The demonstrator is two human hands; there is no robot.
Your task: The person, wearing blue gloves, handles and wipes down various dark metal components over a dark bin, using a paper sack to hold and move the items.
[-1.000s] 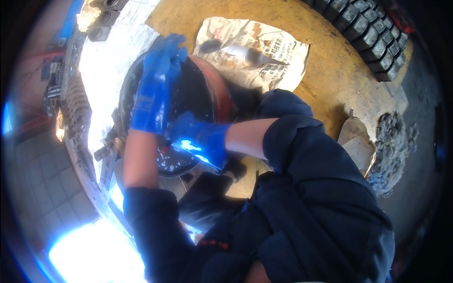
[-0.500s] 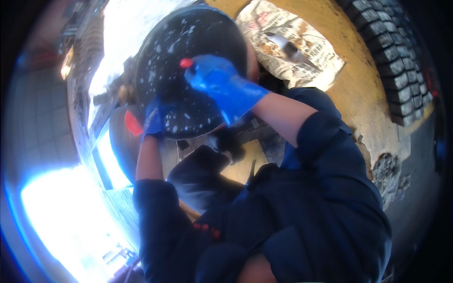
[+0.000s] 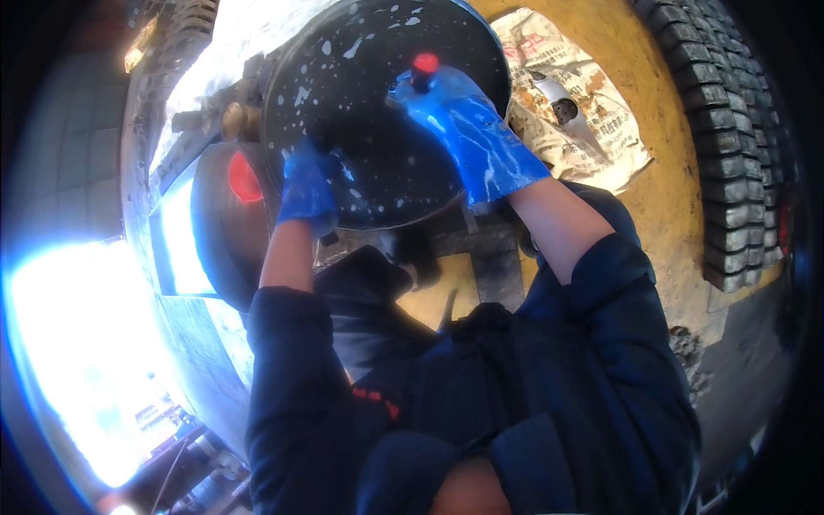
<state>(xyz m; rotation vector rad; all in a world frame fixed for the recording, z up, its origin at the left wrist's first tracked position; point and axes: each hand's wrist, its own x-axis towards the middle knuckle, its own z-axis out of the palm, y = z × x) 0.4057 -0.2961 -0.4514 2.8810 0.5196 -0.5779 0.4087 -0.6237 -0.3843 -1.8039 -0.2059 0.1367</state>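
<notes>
A large black disc-like thing (image 3: 369, 112), flecked with white, fills the upper middle; I cannot tell whether it is a flat face or a shallow pan. My right hand (image 3: 451, 99), in a wet-looking blue glove, is closed over its upper right part. From the top of that fist sticks out a red rounded end (image 3: 425, 64); the rest of the tool is hidden. Over the disc's lower left edge is my left hand (image 3: 307, 180), also blue-gloved. Its fingers are blurred, so its hold on the rim does not show.
At right lies a crumpled printed paper sack (image 3: 592, 142) on the yellow floor, with a grey metal tube-like part (image 3: 562, 107) on it. A chunky-treaded tyre (image 3: 730, 146) stands beyond. A dark round drum (image 3: 225, 227) with a red patch is at left. Bright light glares lower left.
My right hand has moved up and to the right across the black disc with the red-ended tool. The left hand stays by the lower left edge. The whole view has shifted.
</notes>
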